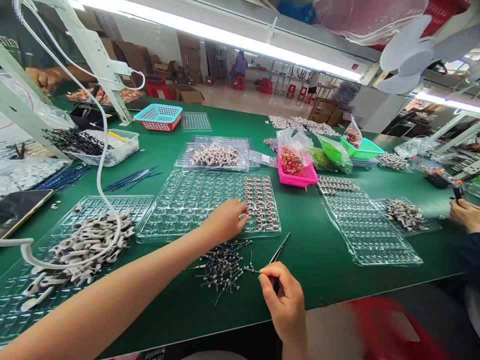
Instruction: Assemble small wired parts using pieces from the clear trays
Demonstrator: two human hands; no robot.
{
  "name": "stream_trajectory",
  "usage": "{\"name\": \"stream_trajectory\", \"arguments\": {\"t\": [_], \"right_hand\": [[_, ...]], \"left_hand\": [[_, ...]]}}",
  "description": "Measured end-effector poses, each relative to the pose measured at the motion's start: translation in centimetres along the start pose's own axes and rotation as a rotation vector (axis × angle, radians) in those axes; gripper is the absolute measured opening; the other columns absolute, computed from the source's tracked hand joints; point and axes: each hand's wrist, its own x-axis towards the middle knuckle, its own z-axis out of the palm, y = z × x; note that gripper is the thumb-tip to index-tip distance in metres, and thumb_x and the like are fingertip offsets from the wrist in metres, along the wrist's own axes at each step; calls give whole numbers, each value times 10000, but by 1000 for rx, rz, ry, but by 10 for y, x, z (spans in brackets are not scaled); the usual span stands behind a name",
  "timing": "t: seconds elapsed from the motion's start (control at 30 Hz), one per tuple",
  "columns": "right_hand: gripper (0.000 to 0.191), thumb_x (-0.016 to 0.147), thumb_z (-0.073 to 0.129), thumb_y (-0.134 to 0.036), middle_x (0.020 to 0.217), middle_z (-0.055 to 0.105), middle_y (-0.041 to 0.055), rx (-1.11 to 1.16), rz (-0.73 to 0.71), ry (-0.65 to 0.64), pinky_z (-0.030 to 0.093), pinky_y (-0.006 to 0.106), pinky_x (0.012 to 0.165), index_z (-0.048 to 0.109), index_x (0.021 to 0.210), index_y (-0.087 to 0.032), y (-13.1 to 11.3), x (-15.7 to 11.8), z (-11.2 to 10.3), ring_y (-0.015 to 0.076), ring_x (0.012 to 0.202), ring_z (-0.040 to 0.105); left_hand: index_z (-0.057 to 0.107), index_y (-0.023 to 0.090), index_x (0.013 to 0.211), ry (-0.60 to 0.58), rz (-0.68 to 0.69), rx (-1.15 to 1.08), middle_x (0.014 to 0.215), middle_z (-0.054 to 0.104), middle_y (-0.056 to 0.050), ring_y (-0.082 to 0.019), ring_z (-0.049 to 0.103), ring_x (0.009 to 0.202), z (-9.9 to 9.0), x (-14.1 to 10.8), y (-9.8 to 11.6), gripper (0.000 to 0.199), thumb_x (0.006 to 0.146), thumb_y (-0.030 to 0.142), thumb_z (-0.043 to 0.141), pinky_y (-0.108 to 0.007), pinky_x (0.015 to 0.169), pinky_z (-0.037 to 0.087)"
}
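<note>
The tray [187, 205] lies on the green table [318, 280] and serves as the clock's centre. Grey caps [259, 202] fill its columns on the 3 o'clock side; the other pockets visible are clear plastic. The left hand [224, 220] is over the tray towards 4 o'clock, fingers bent and close together at the edge of the filled columns; whether it grips a cap cannot be told.

At 5 o'clock the right hand [285, 295] is closed around tweezers [278, 251], their tips pointing to 1 o'clock. A thin wire reaches its pinched fingertips from a small part [249, 269]; whether they grip the wire is unclear. The wired pile [223, 270] lies at 6 o'clock, just beside the tray.

Farther out, a grey heap [86, 245] sits at 8 o'clock, blue strips [133, 178] and a tub [122, 150] at 10, a blue basket [161, 126] at 11, loose caps [214, 155] at 12, a pink basket [299, 179] at 2. At 3 o'clock lies a long tray [375, 232], with a co-worker's hand [465, 215] beyond.
</note>
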Motion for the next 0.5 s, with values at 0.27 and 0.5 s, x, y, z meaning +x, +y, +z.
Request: {"name": "stream_trajectory", "arguments": {"t": [0.27,0.5], "right_hand": [[60,898,565,-179,803,630,-11,-5,-41,16,463,223,665,605,886,-222,-5,1,1,117,715,577],[65,897,565,-173,812,631,-12,6,-42,10,459,231,670,603,894,-226,-5,-1,3,118,721,574]], "left_hand": [[663,152,787,37,-108,63,854,655,-118,-285,606,873,17,21,0,209,881,283,528,-347,709,435],[613,167,728,65,-232,5,810,649,-109,-264,599,769,15,25,9,163,827,263,526,-322,609,392]]}}
